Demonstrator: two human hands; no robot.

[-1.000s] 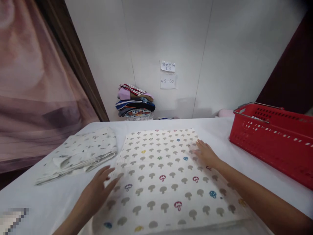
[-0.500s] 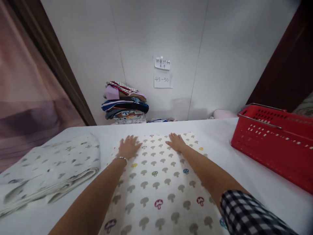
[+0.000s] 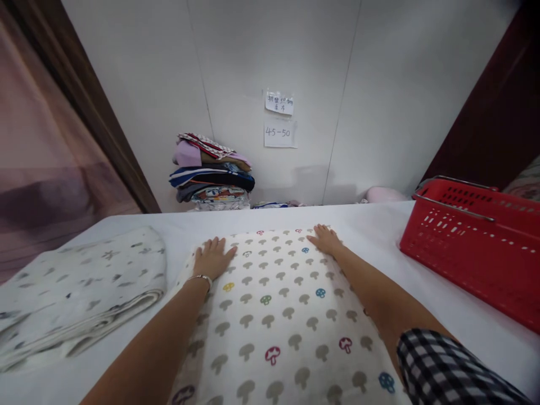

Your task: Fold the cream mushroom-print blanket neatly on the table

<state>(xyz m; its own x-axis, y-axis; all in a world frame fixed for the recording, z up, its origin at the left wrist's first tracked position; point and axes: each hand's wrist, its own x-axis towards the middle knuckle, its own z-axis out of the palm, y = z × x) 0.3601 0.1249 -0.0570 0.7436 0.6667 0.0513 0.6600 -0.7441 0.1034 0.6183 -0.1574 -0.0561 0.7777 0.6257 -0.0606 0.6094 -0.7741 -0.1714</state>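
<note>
A white cloth with a mushroom print [image 3: 276, 306] lies spread on the table in front of me, its near end running out of view at the bottom. On its far left corner my left hand [image 3: 214, 257] rests flat, fingers spread, a bracelet at the wrist. My right hand [image 3: 327, 241] lies palm down on the far right corner, fingers extended. Neither hand grips the fabric. To the left is a folded white cloth with small grey leaf-like marks [image 3: 97, 281], apart from the mushroom cloth.
A red plastic basket [image 3: 472, 247] with metal handles stands at the right on the white table [image 3: 367, 225]. Beyond the far edge is a stack of folded fabrics [image 3: 213, 174]. Paper signs [image 3: 279, 133] hang on the wall. A curtain [image 3: 54, 152] hangs at the left.
My hands have slid apart along the far edge, the left a little leftward and the right outward to the right corner. The cloth's far right part looks flatter. The view has shifted slightly.
</note>
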